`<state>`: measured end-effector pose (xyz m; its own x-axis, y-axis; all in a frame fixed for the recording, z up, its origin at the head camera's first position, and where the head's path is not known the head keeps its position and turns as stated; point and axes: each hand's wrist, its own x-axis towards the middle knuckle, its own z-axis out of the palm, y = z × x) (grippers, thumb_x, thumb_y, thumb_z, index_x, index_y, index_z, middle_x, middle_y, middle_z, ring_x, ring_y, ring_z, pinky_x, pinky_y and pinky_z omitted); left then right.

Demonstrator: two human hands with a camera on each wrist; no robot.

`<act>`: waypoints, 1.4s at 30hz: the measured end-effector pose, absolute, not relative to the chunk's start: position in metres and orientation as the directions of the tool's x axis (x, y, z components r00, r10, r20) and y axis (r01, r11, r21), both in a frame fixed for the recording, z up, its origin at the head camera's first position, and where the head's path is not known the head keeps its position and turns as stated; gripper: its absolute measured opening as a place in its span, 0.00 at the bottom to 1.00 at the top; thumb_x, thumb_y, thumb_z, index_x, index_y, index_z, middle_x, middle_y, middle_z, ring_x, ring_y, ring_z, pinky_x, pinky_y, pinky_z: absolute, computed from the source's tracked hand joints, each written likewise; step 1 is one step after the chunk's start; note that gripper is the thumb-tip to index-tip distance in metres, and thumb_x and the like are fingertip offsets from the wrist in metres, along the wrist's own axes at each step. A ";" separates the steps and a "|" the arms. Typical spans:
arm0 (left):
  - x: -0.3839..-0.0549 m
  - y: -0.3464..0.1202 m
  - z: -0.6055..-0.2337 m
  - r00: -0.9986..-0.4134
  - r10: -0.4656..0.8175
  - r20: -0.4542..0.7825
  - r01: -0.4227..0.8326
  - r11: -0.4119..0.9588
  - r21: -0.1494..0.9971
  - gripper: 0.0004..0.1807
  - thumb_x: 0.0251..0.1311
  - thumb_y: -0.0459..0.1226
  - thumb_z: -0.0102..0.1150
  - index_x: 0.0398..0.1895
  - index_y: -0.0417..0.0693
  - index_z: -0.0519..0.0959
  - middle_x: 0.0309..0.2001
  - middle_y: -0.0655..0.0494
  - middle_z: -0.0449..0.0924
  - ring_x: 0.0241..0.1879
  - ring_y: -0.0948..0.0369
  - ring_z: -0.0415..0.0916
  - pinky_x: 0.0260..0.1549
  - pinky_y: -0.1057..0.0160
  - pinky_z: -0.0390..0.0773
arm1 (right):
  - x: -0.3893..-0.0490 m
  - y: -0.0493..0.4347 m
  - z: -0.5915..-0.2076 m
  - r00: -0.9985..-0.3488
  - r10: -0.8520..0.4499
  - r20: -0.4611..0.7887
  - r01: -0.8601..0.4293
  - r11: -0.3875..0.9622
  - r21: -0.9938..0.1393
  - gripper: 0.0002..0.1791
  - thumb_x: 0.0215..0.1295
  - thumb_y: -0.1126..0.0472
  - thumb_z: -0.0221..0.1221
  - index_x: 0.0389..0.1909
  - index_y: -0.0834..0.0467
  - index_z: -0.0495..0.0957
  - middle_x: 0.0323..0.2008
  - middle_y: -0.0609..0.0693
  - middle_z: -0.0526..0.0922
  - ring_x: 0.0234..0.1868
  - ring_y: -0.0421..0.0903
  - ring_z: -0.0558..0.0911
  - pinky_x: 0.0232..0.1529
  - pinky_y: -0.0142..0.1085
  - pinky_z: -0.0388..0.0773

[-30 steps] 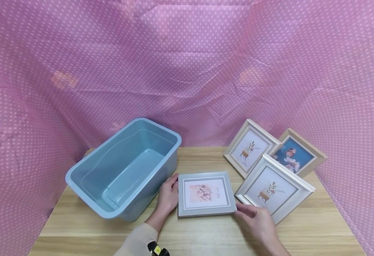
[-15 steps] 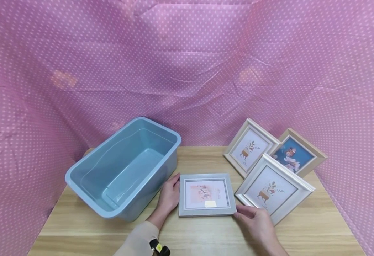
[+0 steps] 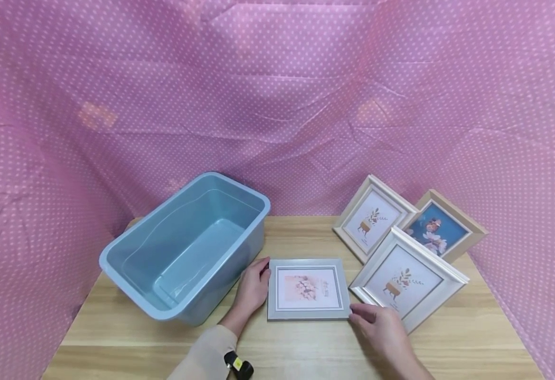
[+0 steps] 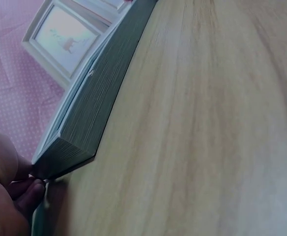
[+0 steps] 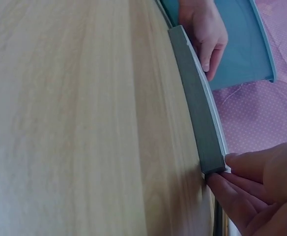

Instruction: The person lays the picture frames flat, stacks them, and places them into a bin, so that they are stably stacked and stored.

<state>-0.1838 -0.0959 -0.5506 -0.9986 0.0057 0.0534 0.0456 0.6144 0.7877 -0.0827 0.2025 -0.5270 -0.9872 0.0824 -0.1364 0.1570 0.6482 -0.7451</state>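
Observation:
A grey picture frame with a pink floral print lies face up between both hands, low over the wooden table. At its left edge, my left hand grips the side; in the left wrist view, the curled fingers meet the frame's corner from below. My right hand pinches the near right corner. Seen from the right wrist, its thumb is at the top edge and the fingers reach underneath. The frame's thick grey side faces that camera, while its back is hidden.
A blue plastic bin stands left of the hands, its inside bare. To the right, a silver-white frame, a cream frame and a tan frame stand close together, overlapping. Pink dotted cloth hangs behind the table.
The grey frame has turned slightly and now sits squarer, a little farther right. A bright reflection on its glass half a second ago has gone. Both hands keep their hold.

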 end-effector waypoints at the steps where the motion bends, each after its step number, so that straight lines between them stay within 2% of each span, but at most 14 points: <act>1: -0.184 -0.096 -0.551 -0.998 -0.001 0.056 0.043 0.609 0.792 0.21 0.79 0.29 0.55 0.71 0.32 0.77 0.70 0.35 0.79 0.72 0.40 0.77 0.73 0.40 0.76 | -0.083 0.203 -0.527 -0.988 0.081 -0.128 0.150 0.651 -0.744 0.13 0.67 0.61 0.72 0.52 0.55 0.91 0.46 0.52 0.95 0.58 0.57 0.90 0.68 0.61 0.79; 7: -0.183 -0.096 -0.552 -0.997 -0.047 0.053 0.017 0.574 0.819 0.21 0.78 0.30 0.57 0.69 0.34 0.79 0.68 0.38 0.82 0.65 0.44 0.82 0.67 0.43 0.82 | -0.084 0.204 -0.528 -0.992 0.076 -0.099 0.125 0.645 -0.754 0.12 0.68 0.59 0.72 0.51 0.55 0.91 0.46 0.52 0.95 0.55 0.53 0.91 0.67 0.58 0.81; 13: -0.181 -0.094 -0.549 -0.988 -0.103 0.116 0.043 0.538 0.842 0.19 0.74 0.30 0.60 0.65 0.36 0.83 0.60 0.42 0.86 0.58 0.49 0.85 0.62 0.47 0.85 | -0.085 0.208 -0.523 -0.995 0.067 -0.079 0.103 0.639 -0.762 0.10 0.71 0.60 0.69 0.50 0.55 0.91 0.48 0.53 0.94 0.50 0.49 0.92 0.59 0.49 0.88; 18: -0.179 -0.092 -0.546 -0.978 -0.123 0.168 0.085 0.501 0.861 0.17 0.71 0.29 0.62 0.61 0.38 0.85 0.57 0.44 0.88 0.59 0.48 0.86 0.65 0.47 0.84 | -0.085 0.213 -0.518 -0.998 0.052 0.024 0.016 0.655 -0.755 0.08 0.70 0.61 0.70 0.48 0.56 0.91 0.46 0.53 0.94 0.45 0.44 0.92 0.52 0.38 0.89; 25: -0.174 -0.086 -0.539 -0.984 -0.082 0.158 0.101 0.477 0.873 0.18 0.71 0.31 0.62 0.61 0.42 0.86 0.59 0.48 0.88 0.61 0.49 0.84 0.68 0.45 0.81 | -0.080 0.220 -0.507 -0.985 0.075 0.155 -0.074 0.630 -0.773 0.09 0.69 0.66 0.70 0.48 0.57 0.91 0.47 0.57 0.94 0.42 0.35 0.90 0.47 0.32 0.90; 29: -0.172 -0.083 -0.535 -0.987 -0.034 0.159 0.126 0.461 0.879 0.17 0.71 0.31 0.62 0.61 0.41 0.85 0.58 0.47 0.88 0.60 0.50 0.85 0.66 0.45 0.82 | -0.079 0.225 -0.497 -0.970 0.097 0.224 -0.115 0.627 -0.770 0.09 0.69 0.66 0.70 0.48 0.57 0.92 0.47 0.58 0.94 0.46 0.39 0.91 0.47 0.24 0.87; 34: -0.171 -0.078 -0.532 -0.986 0.023 0.165 0.158 0.450 0.879 0.17 0.72 0.31 0.61 0.62 0.40 0.85 0.58 0.48 0.88 0.58 0.50 0.86 0.65 0.46 0.84 | -0.077 0.232 -0.485 -0.946 0.112 0.305 -0.159 0.658 -0.736 0.10 0.69 0.65 0.70 0.49 0.53 0.92 0.48 0.54 0.94 0.53 0.37 0.89 0.54 0.09 0.72; 42: -0.172 -0.070 -0.527 -0.982 0.102 0.161 0.189 0.397 0.898 0.17 0.73 0.29 0.61 0.62 0.38 0.84 0.58 0.46 0.87 0.60 0.49 0.86 0.66 0.47 0.83 | -0.073 0.245 -0.465 -0.932 0.126 0.340 -0.183 0.646 -0.741 0.10 0.71 0.65 0.69 0.51 0.55 0.91 0.49 0.57 0.94 0.47 0.26 0.87 0.49 0.09 0.74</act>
<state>-0.1720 -0.0700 -0.5271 -0.9816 0.1023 0.1615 0.1891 0.3967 0.8983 -0.0732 0.2452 -0.4646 -0.9321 0.1258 0.3395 -0.1829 0.6456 -0.7415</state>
